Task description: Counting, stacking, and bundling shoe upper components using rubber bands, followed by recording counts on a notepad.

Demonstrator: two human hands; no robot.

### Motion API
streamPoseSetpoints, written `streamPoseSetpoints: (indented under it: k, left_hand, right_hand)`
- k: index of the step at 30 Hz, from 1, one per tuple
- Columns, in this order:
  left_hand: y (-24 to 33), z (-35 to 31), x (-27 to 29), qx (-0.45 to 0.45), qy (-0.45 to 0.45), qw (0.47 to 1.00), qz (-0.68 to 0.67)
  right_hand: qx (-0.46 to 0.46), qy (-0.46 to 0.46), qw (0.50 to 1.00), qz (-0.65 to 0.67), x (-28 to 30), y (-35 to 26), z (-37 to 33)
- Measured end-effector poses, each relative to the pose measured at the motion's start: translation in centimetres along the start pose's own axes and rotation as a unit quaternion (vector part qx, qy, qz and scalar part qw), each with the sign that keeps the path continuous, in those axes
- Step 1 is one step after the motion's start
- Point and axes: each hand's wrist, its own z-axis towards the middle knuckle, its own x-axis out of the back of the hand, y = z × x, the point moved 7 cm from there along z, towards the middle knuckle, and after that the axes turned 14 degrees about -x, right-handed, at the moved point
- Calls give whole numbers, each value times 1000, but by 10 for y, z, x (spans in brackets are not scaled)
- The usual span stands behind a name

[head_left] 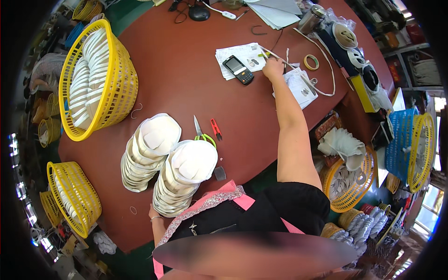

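Note:
My right hand (273, 68) reaches far across the dark red table (186, 79), fingers curled, and rests on white paper sheets (245, 53) beside a black handheld scanner (238, 70) and a white cord (326, 70). Whether it grips anything is unclear. My left hand (153, 214), with a thin bracelet at the wrist, sits at the table's near edge, touching the base of a stack of white cup-shaped pieces (186, 175), which hides its fingers. A second such stack (149, 149) stands just to its left.
Green-handled scissors (204, 134), red snips (215, 129) and a small dark block (220, 173) lie by the stacks. A yellow basket of white pieces (119, 88) sits at the left, another (74, 198) below it. A tape roll (311, 62), and blue (401, 144) and yellow (422, 149) baskets, lie to the right.

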Motion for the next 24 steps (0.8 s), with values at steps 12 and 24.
streamPoseSetpoints:
  k: [12,24]
  left_hand:
    - [14,-28,16,56,24,997,-48]
    - [-2,-33,-5,28,-352,867,-351]
  right_hand:
    - [177,-647,615,414,41,-152,-330]
    - [-54,-840,443,309,-41,-200,-547]
